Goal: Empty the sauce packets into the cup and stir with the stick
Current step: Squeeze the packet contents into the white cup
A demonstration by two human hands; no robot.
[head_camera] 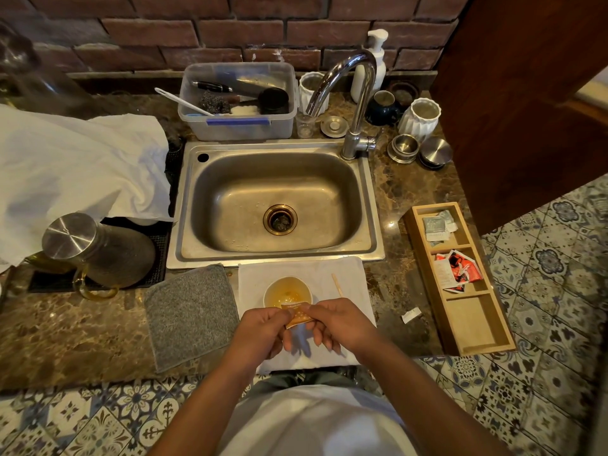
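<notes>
A small white cup (pixel 287 288) with amber sauce in its bottom stands on a white napkin (pixel 348 274) in front of the sink. Just over its near rim, my left hand (pixel 263 330) and my right hand (pixel 339 320) pinch an orange sauce packet (pixel 297 315) between their fingertips, one hand at each end. A wooden stir stick (pixel 338 285) lies on the napkin to the right of the cup, touched by neither hand.
A wooden tray (pixel 460 324) at the right holds red and grey packets (pixel 457 269). A torn white scrap (pixel 411 314) lies beside it. A grey cloth (pixel 192 314) lies left of the napkin, a glass jug (pixel 98 251) farther left, the steel sink (pixel 276 199) behind.
</notes>
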